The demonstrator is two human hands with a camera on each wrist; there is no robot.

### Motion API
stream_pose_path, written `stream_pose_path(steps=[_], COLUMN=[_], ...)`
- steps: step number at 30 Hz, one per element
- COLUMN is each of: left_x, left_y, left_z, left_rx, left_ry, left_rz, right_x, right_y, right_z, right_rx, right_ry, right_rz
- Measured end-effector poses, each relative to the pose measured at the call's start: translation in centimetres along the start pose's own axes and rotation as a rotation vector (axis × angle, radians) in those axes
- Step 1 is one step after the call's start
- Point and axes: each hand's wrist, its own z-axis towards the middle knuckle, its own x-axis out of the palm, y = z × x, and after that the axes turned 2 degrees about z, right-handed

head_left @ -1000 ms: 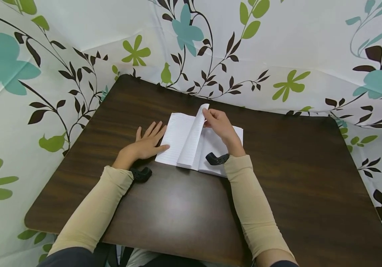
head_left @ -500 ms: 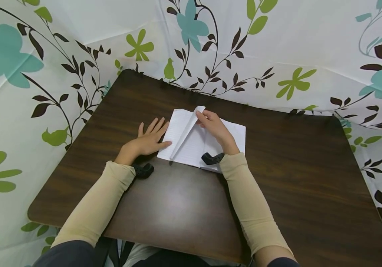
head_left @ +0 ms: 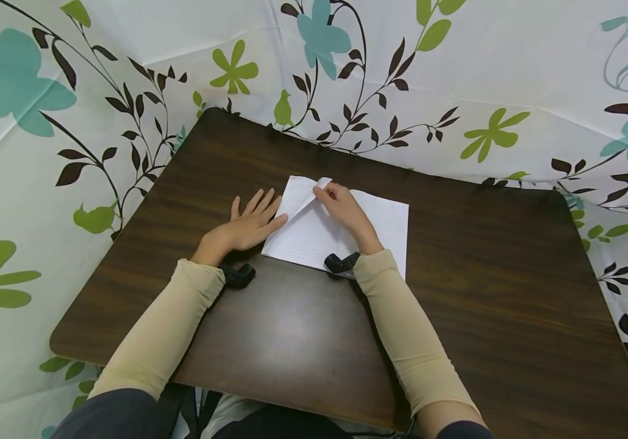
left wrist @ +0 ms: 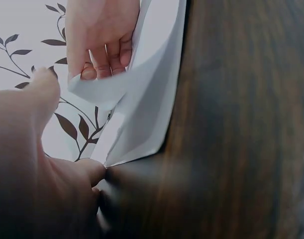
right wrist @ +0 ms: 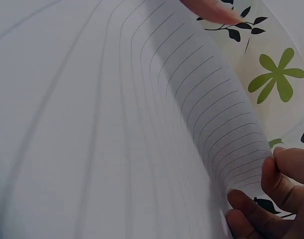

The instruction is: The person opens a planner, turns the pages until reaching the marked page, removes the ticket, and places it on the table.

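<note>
White lined sheet [head_left: 341, 235], far corner now folded lower than before; right hand [head_left: 344, 210] pinched it; left hand [head_left: 250, 225] lay flat, steadying sheet's edge on bench [head_left: 484, 274].

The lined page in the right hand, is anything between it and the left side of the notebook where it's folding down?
Nothing visible. The right hand pinches the lined page, and the left hand rests flat by the notebook's left edge, beside it, not underneath.
</note>
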Motion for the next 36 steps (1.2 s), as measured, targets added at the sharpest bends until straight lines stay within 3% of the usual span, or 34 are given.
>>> stream_pose_path(steps=[7,16,22,28,32,36], left_x=[0.1,-0.2,0.0,1.3,1.5,0.6], left_y=[0.3,0.2,0.2,0.4,0.2,-0.2], left_z=[0.4,-0.1,-0.2,-1.5,-1.8,-1.3], left_rx=[-0.024,0.032,0.042,0.043,0.055,0.069], left_ry=[0.023,0.008,-0.004,0.000,-0.019,-0.049], left_rz=[0.004,0.011,0.000,-0.018,-0.027,-0.018], right_x=[0.0,-0.7,-2.4,-4.0,-5.6,-8.0], right_y=[-0.2,0.0,-0.4,-1.8,-2.8,-3.2], right_z=[0.1,0.0,-0.9,-2.7,-3.5,-3.6], right_rx=[-0.014,-0.021,-0.051,-0.057,-0.014,0.031], right_ry=[0.004,0.077,0.119,0.212,0.174,0.133], right_rz=[-0.016,-0.015,-0.046,-0.045,-0.073,-0.124])
